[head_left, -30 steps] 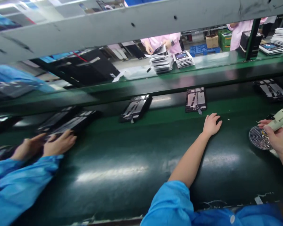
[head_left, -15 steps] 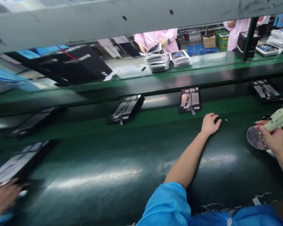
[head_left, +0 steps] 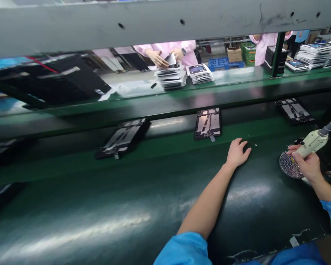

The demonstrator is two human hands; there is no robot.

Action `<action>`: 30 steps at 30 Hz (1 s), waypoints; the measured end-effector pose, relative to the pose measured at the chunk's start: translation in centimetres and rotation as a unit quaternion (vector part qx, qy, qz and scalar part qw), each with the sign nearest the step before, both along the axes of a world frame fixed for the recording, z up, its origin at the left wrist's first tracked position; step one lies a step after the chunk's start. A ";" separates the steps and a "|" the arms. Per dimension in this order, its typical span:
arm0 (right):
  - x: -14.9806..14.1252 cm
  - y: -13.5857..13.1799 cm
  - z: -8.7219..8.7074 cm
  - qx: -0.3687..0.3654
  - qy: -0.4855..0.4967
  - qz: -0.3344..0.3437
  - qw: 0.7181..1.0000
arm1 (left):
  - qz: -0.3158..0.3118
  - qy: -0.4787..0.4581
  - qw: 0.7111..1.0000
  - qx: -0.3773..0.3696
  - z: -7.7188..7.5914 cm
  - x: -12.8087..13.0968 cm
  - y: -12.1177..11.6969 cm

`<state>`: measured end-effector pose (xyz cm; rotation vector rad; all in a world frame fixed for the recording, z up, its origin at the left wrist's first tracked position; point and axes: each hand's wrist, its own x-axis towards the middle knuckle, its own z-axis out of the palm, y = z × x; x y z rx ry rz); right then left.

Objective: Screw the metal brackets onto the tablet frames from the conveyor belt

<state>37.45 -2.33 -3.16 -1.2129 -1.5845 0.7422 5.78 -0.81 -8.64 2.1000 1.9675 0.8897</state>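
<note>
My left hand (head_left: 237, 153) lies on the green work surface (head_left: 154, 184), fingers spread and nothing in its grasp. Just beyond it to the left is an opened tablet (head_left: 208, 124) with its inner parts showing; the hand does not touch it. On the right, my right hand (head_left: 309, 165) is wrapped round a pale green electric screwdriver (head_left: 311, 142) with a grey cable. Its tip points down over a round dish of small screws (head_left: 289, 165). The fingers partly hide the tip and the dish.
More opened tablets lie along the far strip, one at right (head_left: 295, 110), another left of centre (head_left: 124, 137). A grey beam (head_left: 154, 27) crosses above. Behind the raised ledge, a person in pink (head_left: 165, 51) handles a stack of white-edged items (head_left: 171, 78).
The view has swung left to right, so the tablets sit further left in it. A co-worker's hand at the lower left is out of view. My hands keep their poses.
</note>
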 end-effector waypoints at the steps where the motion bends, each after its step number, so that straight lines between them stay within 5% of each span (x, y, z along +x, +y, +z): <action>1: -0.1 0.0 0.1 0.003 0.000 0.000 1.000 | 0.000 0.000 1.000 0.000 -0.1 0.0 0.0; 9: -0.4 -0.1 0.1 0.002 0.017 -0.019 1.000 | 0.017 -0.021 1.000 -0.014 -0.2 -0.5 -0.1; 15: -1.4 -0.7 0.2 -0.010 0.033 -0.061 0.998 | 0.032 -0.034 0.999 -0.022 1.2 0.7 1.4; 22: -2.9 -1.6 0.7 0.032 0.011 -0.052 0.998 | -0.018 -0.045 0.995 -0.091 4.1 8.8 11.2; 26: -3.7 -1.9 0.9 0.061 -0.017 -0.048 0.997 | 0.013 -0.069 0.983 -0.172 4.8 13.4 17.8; 30: -4.8 -2.1 0.9 0.087 -0.019 -0.049 0.995 | 0.065 -0.084 0.967 -0.233 4.7 16.0 21.7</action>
